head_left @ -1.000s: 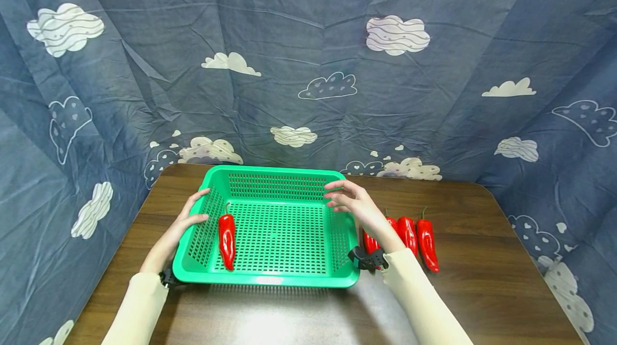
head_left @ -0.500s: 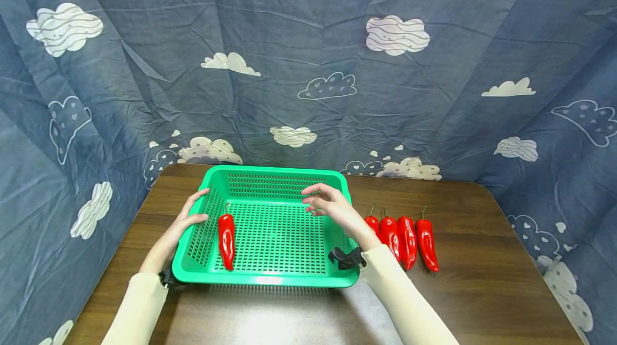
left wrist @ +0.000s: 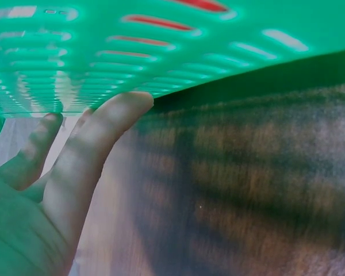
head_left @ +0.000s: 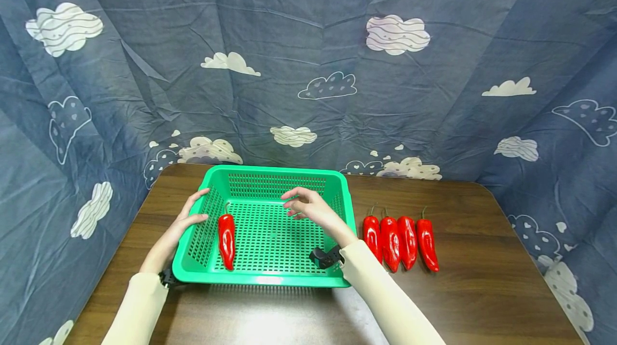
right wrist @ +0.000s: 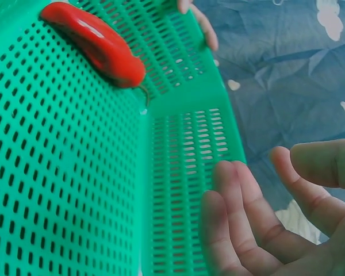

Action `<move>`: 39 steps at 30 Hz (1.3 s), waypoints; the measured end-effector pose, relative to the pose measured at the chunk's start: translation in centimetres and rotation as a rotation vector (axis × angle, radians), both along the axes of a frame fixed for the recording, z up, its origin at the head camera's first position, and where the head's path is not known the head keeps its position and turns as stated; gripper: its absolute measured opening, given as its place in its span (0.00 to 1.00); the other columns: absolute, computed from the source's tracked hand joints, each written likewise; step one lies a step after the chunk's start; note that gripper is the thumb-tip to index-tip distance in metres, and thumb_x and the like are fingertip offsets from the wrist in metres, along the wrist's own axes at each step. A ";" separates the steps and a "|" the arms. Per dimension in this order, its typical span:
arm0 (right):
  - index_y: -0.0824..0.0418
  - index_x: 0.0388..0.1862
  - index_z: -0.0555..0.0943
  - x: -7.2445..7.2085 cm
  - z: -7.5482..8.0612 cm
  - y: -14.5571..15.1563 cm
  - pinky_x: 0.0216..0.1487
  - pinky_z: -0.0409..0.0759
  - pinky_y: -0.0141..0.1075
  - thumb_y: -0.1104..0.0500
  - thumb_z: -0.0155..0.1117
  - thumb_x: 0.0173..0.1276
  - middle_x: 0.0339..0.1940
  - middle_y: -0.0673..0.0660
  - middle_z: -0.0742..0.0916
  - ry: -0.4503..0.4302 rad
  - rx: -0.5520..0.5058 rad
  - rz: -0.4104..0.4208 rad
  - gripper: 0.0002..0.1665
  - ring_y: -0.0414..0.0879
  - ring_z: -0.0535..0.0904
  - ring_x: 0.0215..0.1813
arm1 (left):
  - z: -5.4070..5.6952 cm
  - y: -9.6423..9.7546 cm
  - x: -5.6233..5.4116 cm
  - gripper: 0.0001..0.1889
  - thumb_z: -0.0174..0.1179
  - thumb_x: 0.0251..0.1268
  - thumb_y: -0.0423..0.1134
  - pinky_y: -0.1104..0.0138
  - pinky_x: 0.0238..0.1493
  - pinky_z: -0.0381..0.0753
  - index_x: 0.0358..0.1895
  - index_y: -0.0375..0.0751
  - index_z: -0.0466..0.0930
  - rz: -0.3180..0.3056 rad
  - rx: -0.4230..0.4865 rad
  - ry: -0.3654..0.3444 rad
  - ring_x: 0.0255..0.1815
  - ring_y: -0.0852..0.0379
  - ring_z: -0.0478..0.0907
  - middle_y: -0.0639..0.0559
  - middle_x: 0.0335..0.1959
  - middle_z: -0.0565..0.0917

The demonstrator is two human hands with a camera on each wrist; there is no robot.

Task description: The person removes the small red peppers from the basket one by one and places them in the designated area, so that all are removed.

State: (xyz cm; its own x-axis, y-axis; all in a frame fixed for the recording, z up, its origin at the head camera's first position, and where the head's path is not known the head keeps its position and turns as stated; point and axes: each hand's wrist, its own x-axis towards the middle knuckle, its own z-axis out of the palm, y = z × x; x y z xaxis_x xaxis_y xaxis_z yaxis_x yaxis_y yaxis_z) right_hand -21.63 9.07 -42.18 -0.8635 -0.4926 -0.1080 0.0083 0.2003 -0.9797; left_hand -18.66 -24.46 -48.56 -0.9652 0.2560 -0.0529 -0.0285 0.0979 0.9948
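Observation:
A green plastic basket [head_left: 270, 280] with slotted walls and floor stands on the table. At its left rim my left hand [head_left: 185, 219] holds on, with thumb and a finger showing over the rim; in the left wrist view, that hand [left wrist: 63, 184] is against the slotted wall. One red chili pepper [head_left: 226, 240] lies along the left side of the basket floor, stem toward the back. Above the right half of the basket hovers my right hand [head_left: 310, 210], fingers loosely bent and apart. Nothing lies between those fingers [right wrist: 259, 218] in the right wrist view.
Right of the basket, several red chili peppers [head_left: 389, 243] lie side by side on the brown wooden table [head_left: 482, 259], stems pointing back. A blue curtain [head_left: 308, 114] with white clouds hangs behind the table. Black camera straps [head_left: 325, 257] sit at the wrists.
My right hand has moved left from the basket's right rim to over its inside, uncovering the row of chili peppers at the right. The left hand and the basket have stayed put.

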 end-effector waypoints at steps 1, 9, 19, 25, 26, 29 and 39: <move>0.70 0.57 0.73 0.0 -0.1 -0.2 0.51 0.75 0.53 0.65 0.51 0.71 0.49 0.69 0.81 -0.004 0.001 0.005 0.18 0.67 0.77 0.50 | 0.0 0.0 0.0 0.34 0.46 0.69 0.35 0.40 0.62 0.48 0.76 0.48 0.44 0.001 0.002 0.000 0.71 0.39 0.39 0.44 0.76 0.36; 0.70 0.57 0.74 -0.2 -0.4 -1.8 0.51 0.75 0.53 0.65 0.52 0.71 0.51 0.72 0.80 -0.036 0.023 0.025 0.18 0.69 0.76 0.51 | 0.3 0.1 0.0 0.34 0.46 0.69 0.36 0.43 0.61 0.51 0.76 0.49 0.44 0.005 -0.005 -0.007 0.71 0.39 0.40 0.44 0.75 0.37; 0.71 0.57 0.74 -0.4 -0.9 -4.0 0.52 0.74 0.55 0.65 0.52 0.71 0.51 0.72 0.80 -0.059 0.027 0.073 0.18 0.68 0.77 0.51 | 0.3 0.1 0.1 0.34 0.46 0.69 0.35 0.43 0.61 0.52 0.76 0.50 0.43 0.001 0.004 -0.007 0.70 0.39 0.42 0.44 0.75 0.37; 0.71 0.57 0.74 -0.5 -1.3 -5.4 0.50 0.77 0.52 0.65 0.51 0.71 0.51 0.73 0.80 -0.071 0.049 0.128 0.18 0.66 0.78 0.50 | 0.3 0.1 0.0 0.34 0.46 0.69 0.36 0.44 0.60 0.53 0.76 0.49 0.44 -0.002 -0.012 0.007 0.70 0.38 0.42 0.42 0.75 0.37; 0.71 0.58 0.74 -0.5 -1.4 -5.6 0.49 0.77 0.51 0.65 0.51 0.71 0.51 0.73 0.80 -0.073 0.054 0.139 0.18 0.65 0.79 0.50 | 0.3 0.0 0.0 0.34 0.46 0.69 0.36 0.44 0.60 0.54 0.76 0.49 0.44 -0.003 -0.012 0.004 0.70 0.37 0.43 0.42 0.75 0.37; 0.71 0.58 0.74 -0.5 -1.6 -6.2 0.49 0.77 0.51 0.65 0.51 0.71 0.51 0.72 0.80 -0.084 0.059 0.162 0.19 0.64 0.79 0.50 | 0.3 0.0 0.0 0.34 0.46 0.69 0.36 0.44 0.59 0.56 0.76 0.50 0.44 -0.003 -0.013 -0.001 0.70 0.37 0.43 0.43 0.75 0.36; 0.68 0.58 0.74 -0.3 -2.3 -7.8 0.49 0.77 0.53 0.66 0.52 0.71 0.51 0.72 0.80 -0.113 0.066 0.199 0.18 0.67 0.78 0.51 | 0.4 0.1 0.1 0.34 0.45 0.69 0.33 0.51 0.60 0.60 0.76 0.50 0.45 0.008 0.035 -0.012 0.68 0.39 0.48 0.41 0.75 0.41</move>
State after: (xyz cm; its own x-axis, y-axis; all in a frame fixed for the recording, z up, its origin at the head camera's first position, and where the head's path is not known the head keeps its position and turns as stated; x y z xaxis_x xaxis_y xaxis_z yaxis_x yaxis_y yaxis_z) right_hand -21.92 1.29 -44.52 -0.7311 -0.6403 -0.2356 0.0708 0.2723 -0.9596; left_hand -18.56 -24.31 -48.20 -0.9667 0.2498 -0.0559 -0.0415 0.0624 0.9972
